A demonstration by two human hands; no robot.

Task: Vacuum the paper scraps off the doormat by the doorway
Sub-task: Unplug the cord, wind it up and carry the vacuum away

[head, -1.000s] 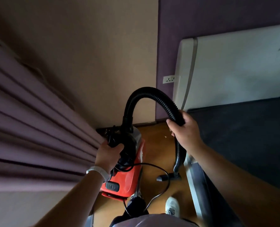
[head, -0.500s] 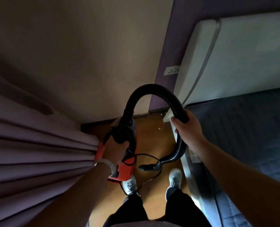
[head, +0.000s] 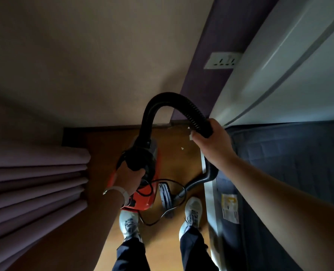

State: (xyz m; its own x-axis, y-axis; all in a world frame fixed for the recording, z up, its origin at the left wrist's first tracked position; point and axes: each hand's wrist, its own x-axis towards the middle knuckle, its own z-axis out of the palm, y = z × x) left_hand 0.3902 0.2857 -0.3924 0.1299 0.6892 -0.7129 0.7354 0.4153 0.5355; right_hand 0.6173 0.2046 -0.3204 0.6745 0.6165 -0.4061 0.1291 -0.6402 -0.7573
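Observation:
A red and black vacuum cleaner (head: 149, 194) hangs above the wooden floor, carried by its black top handle in my left hand (head: 130, 178). Its black ribbed hose (head: 163, 101) arches up and over to my right hand (head: 214, 144), which grips it near the far end. Below that hand the hose runs down to a floor nozzle (head: 166, 196) near my feet. A black power cord (head: 158, 218) loops under the vacuum. A small white scrap (head: 182, 148) lies on the floor. No doormat is in view.
Purple curtain folds (head: 35, 182) fill the left side. A bed with a dark mattress (head: 279, 173) and a white headboard (head: 299, 65) lines the right. A beige wall with a socket (head: 221, 60) closes the far end. My two shoes stand on the narrow floor strip between.
The view has tilted downward and shifted along the bedside, and both feet now show. The vacuum stays lifted in my left hand, and the nozzle has swung closer to my feet.

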